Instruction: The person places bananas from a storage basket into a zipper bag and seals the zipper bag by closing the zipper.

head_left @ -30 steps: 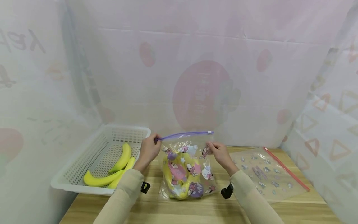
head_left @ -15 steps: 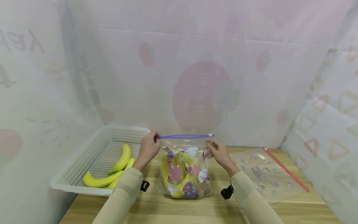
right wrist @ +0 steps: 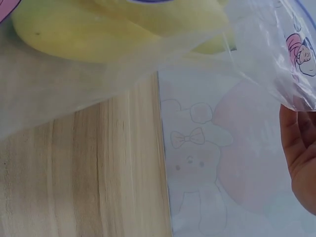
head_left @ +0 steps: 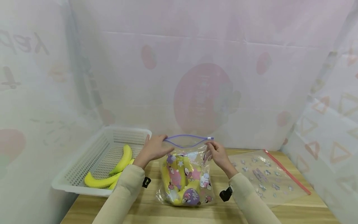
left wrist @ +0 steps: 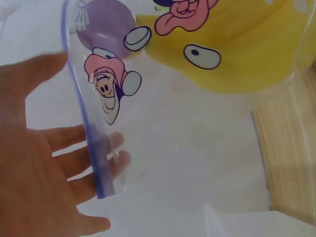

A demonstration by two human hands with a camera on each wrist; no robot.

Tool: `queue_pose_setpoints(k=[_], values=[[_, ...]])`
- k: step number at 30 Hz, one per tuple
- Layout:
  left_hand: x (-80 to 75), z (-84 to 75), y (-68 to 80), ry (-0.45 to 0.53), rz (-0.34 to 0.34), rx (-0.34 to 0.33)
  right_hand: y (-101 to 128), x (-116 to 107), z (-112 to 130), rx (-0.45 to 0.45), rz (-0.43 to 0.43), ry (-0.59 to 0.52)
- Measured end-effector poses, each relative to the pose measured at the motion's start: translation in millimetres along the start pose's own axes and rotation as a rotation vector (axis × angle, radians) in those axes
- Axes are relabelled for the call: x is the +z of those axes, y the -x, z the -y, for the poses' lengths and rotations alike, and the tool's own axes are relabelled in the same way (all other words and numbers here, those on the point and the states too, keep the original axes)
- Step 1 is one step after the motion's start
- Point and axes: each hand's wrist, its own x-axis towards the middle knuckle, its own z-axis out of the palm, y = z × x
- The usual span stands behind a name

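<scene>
A clear zip bag with cartoon prints and a purple slider top stands on the table, bananas inside it. Its mouth gapes between the two purple strips. At the bag's upper left corner is my left hand; in the left wrist view its fingers are spread behind the purple strip, with the thumb in front. My right hand pinches the bag's side just below the white slider. In the right wrist view the right hand shows at the edge, against the clear film.
A white plastic basket with several bananas stands at the left, partly behind my left sleeve. On the right a flat clear bag with a red zip lies on the wooden table. Printed cloth hangs behind and at both sides.
The bag's purple mouth has gone from a nearly straight line to a wide gap. My left hand has moved slightly right and its fingers have straightened; my right hand stays at the bag's right side.
</scene>
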Motion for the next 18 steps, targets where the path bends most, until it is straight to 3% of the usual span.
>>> queue_pose_setpoints(k=[8,13,18], values=[[8.9,-17.2,-10.7,-0.083,0.066,0.038,0.9,-1.1,-7.0,-0.154,0.006,-0.034],[16.8,-28.1,-19.7,-0.093,0.035,0.066,0.8,-2.5,-2.0,-0.077,0.047,-0.068],[20.0,-35.1,-24.7,-0.057,0.009,0.021,1.1,-3.5,2.3,-0.013,0.035,-0.061]])
